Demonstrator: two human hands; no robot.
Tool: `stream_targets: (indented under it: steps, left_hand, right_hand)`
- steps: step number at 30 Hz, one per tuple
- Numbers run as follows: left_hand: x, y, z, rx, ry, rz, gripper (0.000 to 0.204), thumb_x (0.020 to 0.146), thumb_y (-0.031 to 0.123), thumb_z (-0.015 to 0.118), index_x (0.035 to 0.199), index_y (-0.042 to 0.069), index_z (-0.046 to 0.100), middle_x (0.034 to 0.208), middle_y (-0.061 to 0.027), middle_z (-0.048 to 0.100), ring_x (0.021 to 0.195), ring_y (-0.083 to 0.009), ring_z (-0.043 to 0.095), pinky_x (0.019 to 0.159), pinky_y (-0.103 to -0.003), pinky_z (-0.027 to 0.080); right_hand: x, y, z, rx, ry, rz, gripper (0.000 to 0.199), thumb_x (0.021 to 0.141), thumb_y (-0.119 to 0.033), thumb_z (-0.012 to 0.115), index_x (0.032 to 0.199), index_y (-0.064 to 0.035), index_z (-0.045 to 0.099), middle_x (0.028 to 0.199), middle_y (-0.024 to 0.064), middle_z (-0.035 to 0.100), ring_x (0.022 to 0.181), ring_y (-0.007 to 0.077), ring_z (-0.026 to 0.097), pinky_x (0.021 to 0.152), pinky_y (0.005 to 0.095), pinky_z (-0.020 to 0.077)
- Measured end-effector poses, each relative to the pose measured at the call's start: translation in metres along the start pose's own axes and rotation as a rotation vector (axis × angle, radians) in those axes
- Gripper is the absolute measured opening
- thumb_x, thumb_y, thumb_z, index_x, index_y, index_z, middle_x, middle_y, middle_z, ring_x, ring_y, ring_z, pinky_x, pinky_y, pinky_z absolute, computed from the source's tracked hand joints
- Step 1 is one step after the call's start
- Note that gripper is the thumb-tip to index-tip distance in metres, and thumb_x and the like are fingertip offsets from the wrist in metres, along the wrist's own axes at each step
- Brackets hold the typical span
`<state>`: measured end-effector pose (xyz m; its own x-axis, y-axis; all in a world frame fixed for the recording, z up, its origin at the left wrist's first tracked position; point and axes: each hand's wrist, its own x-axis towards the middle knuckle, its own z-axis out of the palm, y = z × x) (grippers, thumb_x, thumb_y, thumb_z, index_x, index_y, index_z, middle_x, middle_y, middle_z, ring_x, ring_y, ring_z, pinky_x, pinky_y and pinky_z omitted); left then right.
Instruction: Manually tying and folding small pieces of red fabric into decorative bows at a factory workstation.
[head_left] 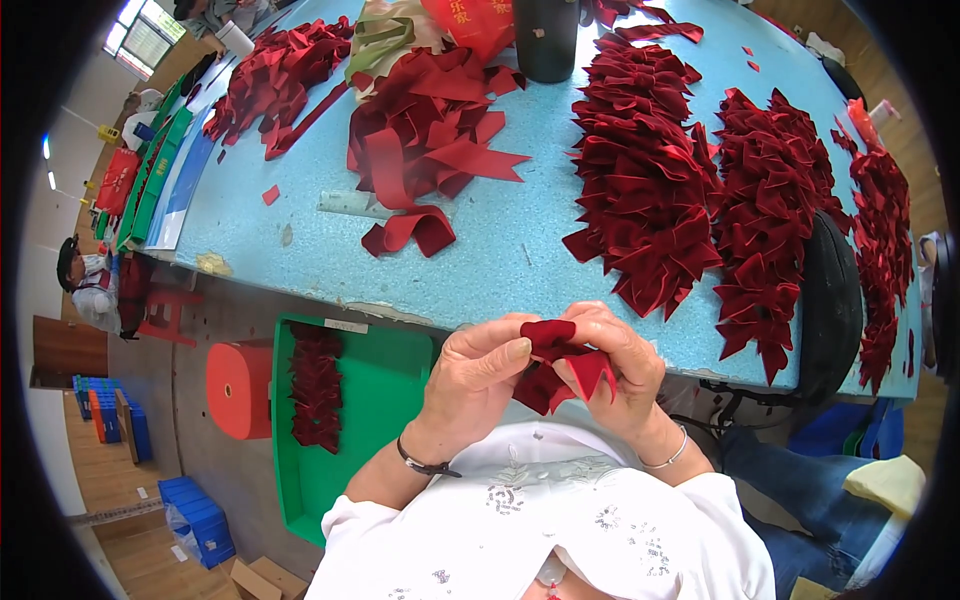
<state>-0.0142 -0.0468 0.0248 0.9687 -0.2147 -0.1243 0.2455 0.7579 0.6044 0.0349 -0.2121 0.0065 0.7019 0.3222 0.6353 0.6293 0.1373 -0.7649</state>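
Observation:
Between my two hands, just in front of the table's near edge, is a dark red velvet ribbon bow (545,385). My left hand (478,372) pinches its left side between thumb and fingertips. Closed on the right side of the same bow is my right hand (622,372), with a pointed ribbon tail showing by its fingers. Loose cut ribbon strips (420,140) lie in a tangled heap beyond my hands, one strip curling toward me. To the right, finished-looking bows (645,190) are stacked in a long overlapping row, with another row of bows (765,220) beside it.
A blue table (500,265) spreads ahead, carrying a clear ruler (355,203), a black cup (546,40) and more ribbon (285,80) at far left. A black bag (830,290) hangs at the right edge. Left below are a green tray (370,480) holding bows and a red stool (238,390).

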Motion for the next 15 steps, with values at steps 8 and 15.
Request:
stream_targets:
  steps: [8,15]
  left_hand:
    - [-0.001,0.0,-0.003,0.13,-0.04,0.054,0.022,0.09,0.009,0.056,0.109,-0.002,0.061,0.107,-0.0087,0.059,0.097,-0.0167,0.055,0.087,-0.031,0.042]
    - [-0.002,0.001,0.002,0.178,-0.011,0.001,0.026,0.093,0.014,0.05,0.11,-0.005,0.056,0.109,-0.0106,0.058,0.1,-0.018,0.054,0.089,-0.03,0.041]
  right_hand:
    - [-0.001,0.003,-0.001,0.156,-0.004,0.089,0.018,0.077,0.001,0.068,0.094,0.0018,0.061,0.084,0.0098,0.065,0.077,0.0219,0.059,0.08,0.041,0.0457]
    - [-0.004,-0.002,0.005,0.358,0.087,0.274,0.012,0.082,-0.004,0.065,0.092,0.0021,0.062,0.086,0.0081,0.064,0.082,0.0203,0.056,0.083,0.0396,0.0434]
